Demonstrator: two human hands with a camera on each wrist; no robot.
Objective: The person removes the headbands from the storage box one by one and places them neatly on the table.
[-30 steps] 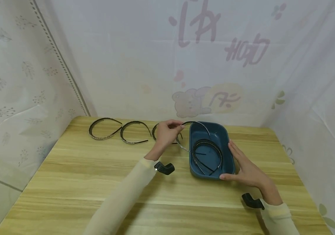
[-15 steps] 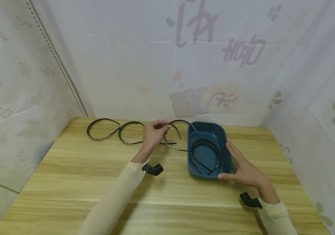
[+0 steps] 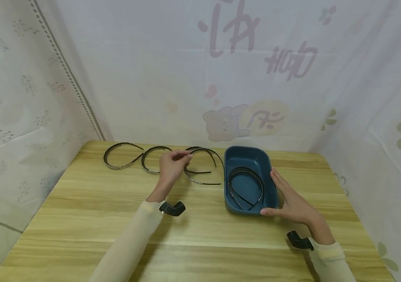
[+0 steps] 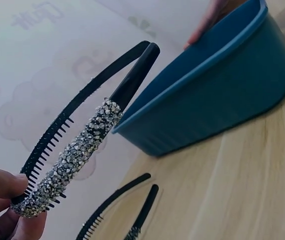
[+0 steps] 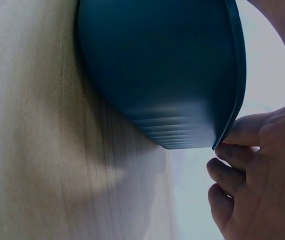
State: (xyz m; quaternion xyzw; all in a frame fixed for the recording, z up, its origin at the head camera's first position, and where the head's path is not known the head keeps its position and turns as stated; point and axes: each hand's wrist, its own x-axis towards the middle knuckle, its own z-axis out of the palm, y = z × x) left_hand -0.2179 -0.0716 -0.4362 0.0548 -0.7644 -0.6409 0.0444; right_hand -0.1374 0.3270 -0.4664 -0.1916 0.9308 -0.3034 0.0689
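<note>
My left hand (image 3: 173,167) pinches a toothed black headband (image 4: 77,155) between thumb and fingers. Silvery stones cover one side of it, and its bare tips point right. Behind it, another headband (image 3: 201,172) lies on the table, partly overlapped. Farther left lie two more, the leftmost headband (image 3: 116,167) and a second headband (image 3: 148,170) partly hidden by my hand. A blue rectangular box (image 3: 233,150) stands to the right with stacked headbands (image 3: 261,188) inside. My right hand (image 3: 295,205) rests at the box's near right corner, thumb at the front rim, fingers extended along the right side.
The wooden table (image 3: 200,243) backs onto a pale printed cloth (image 3: 151,86), with more cloth at both sides. Each wrist wears a black camera mount, one the left mount (image 3: 173,208), the other the right mount (image 3: 299,240).
My left hand has moved left and slightly nearer, drawing the pinched headband away from over the box to beside it. The right hand stays at the box.
</note>
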